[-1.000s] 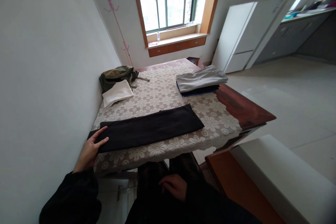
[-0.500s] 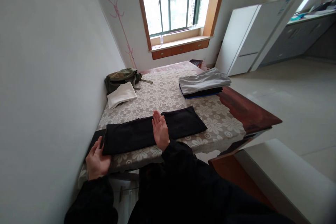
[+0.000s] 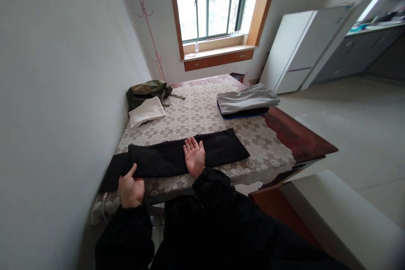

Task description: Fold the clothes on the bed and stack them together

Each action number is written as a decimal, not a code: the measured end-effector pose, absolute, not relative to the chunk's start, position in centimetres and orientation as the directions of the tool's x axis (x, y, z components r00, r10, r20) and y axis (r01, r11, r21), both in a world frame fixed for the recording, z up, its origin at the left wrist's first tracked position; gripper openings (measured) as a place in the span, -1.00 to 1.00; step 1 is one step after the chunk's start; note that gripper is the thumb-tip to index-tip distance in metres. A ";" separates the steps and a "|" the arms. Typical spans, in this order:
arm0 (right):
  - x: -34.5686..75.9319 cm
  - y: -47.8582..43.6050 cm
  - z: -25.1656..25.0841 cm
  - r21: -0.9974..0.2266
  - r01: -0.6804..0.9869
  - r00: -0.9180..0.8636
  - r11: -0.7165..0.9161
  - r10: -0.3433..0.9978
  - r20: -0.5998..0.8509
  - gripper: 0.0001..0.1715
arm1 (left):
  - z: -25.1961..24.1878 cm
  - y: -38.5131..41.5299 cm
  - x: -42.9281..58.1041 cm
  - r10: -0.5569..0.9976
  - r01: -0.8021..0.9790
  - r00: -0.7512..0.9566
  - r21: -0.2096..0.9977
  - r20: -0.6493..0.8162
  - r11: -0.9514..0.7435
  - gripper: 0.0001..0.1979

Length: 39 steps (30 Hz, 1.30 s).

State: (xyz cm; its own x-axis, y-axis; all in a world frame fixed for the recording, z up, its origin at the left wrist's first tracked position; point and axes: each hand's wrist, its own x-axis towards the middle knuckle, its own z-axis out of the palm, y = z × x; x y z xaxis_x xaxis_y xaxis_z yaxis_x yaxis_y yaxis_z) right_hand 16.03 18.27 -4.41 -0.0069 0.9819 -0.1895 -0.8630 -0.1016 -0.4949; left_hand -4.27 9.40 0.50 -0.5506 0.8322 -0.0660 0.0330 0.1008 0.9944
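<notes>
A black folded cloth [image 3: 164,158] lies lengthwise on the flower-patterned tablecloth [image 3: 202,114] near the front edge. My left hand [image 3: 132,185] has its thumb over the cloth's left end and its fingers under it, gripping that end. My right hand [image 3: 194,157] rests palm up with fingers stretched out, over the middle of the cloth. To the left of the cloth's left end a flat black item [image 3: 113,173] shows on the table.
A white folded cloth [image 3: 147,112] and a green backpack [image 3: 147,93] stand by the left wall. Grey and dark folded clothes [image 3: 247,100] are stacked at the right. A white surface [image 3: 348,211] stands at the lower right.
My left hand has moved right with the cloth's left end, uncovering more of the flat black item. My right hand has stayed over the middle, its palm turned up more.
</notes>
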 end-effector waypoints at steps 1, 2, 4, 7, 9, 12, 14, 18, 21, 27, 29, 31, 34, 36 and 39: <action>16.1 18.2 -4.3 -0.484 -0.868 -0.015 -0.112 0.980 -0.198 -0.44 | 1.3 9.8 -3.3 0.819 0.075 -0.574 0.996 0.011 0.039 -0.35; 16.3 18.2 -4.1 -0.472 -0.872 -0.033 -0.131 0.977 -0.212 -0.47 | 2.2 10.1 -1.9 0.805 0.100 -0.586 0.994 0.093 -0.042 -0.36; 16.9 18.2 -3.6 -0.444 -0.876 -0.086 -0.188 0.967 -0.240 -0.53 | 3.8 10.7 1.5 0.822 0.150 -0.520 0.972 0.233 -0.181 -0.37; 18.8 18.5 -2.9 -0.461 -0.855 -0.156 -0.237 0.966 -0.207 -0.55 | 4.9 11.1 7.2 0.892 0.224 -0.255 0.920 0.373 -0.321 -0.41; 20.3 18.7 -2.5 -0.546 -0.795 -0.203 -0.263 0.965 -0.168 -0.46 | 4.4 10.5 10.6 0.919 0.174 -0.071 0.912 0.387 -0.371 -0.43; 22.2 18.8 -2.0 -0.646 -0.693 -0.282 -0.320 0.945 -0.165 -0.31 | 2.1 7.9 14.1 0.915 0.175 -0.033 0.904 0.402 -0.391 -0.58; 23.0 18.5 -1.8 -0.656 -0.673 -0.322 -0.342 0.934 -0.157 -0.27 | 0.0 5.7 15.3 0.900 0.205 -0.106 0.895 0.423 -0.397 -0.70; 23.7 17.6 -1.4 -0.666 -0.594 -0.455 -0.451 0.871 -0.184 -0.45 | -3.4 3.1 15.2 0.867 0.314 -0.059 0.833 0.495 -0.455 -0.71; 23.9 17.7 -1.0 -0.734 -0.489 -0.469 -0.471 0.851 -0.234 -0.60 | -4.5 3.4 14.1 0.860 0.404 -0.017 0.790 0.510 -0.461 -0.67; 24.2 19.4 1.1 -0.811 -0.429 -0.502 -0.398 0.852 -0.152 -0.58 | -4.2 6.0 12.8 0.911 0.575 0.034 0.738 0.410 -0.354 -0.57; 24.5 19.9 2.0 -0.808 -0.436 -0.503 -0.397 0.852 -0.147 -0.62 | -3.9 6.7 12.9 0.931 0.647 0.047 0.699 0.362 -0.305 -0.50; 25.2 20.3 2.7 -0.795 -0.451 -0.478 -0.405 0.862 -0.168 -0.67 | -3.6 7.2 13.1 0.944 0.700 0.048 0.663 0.327 -0.265 -0.47; 26.8 20.6 3.2 -0.772 -0.473 -0.441 -0.424 0.873 -0.210 -0.71 | -3.4 7.4 13.4 0.957 0.771 0.053 0.598 0.284 -0.221 -0.42; 28.1 20.7 3.2 -0.772 -0.467 -0.422 -0.431 0.876 -0.233 -0.72 | -3.4 7.3 13.5 0.968 0.816 0.070 0.544 0.243 -0.196 -0.39; 30.0 20.6 2.8 -0.788 -0.447 -0.358 -0.424 0.892 -0.277 -0.71 | -3.5 7.1 13.6 0.975 0.863 0.115 0.466 0.192 -0.194 -0.36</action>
State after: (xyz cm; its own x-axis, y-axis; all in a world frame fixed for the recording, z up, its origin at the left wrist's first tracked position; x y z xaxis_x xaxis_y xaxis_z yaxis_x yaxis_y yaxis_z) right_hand 29.96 20.62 2.81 -0.3578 0.8919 -0.2766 -0.4471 -0.4237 -0.7878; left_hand 13.64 7.11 -3.54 0.1151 0.9746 0.1922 0.8633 -0.1939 0.4660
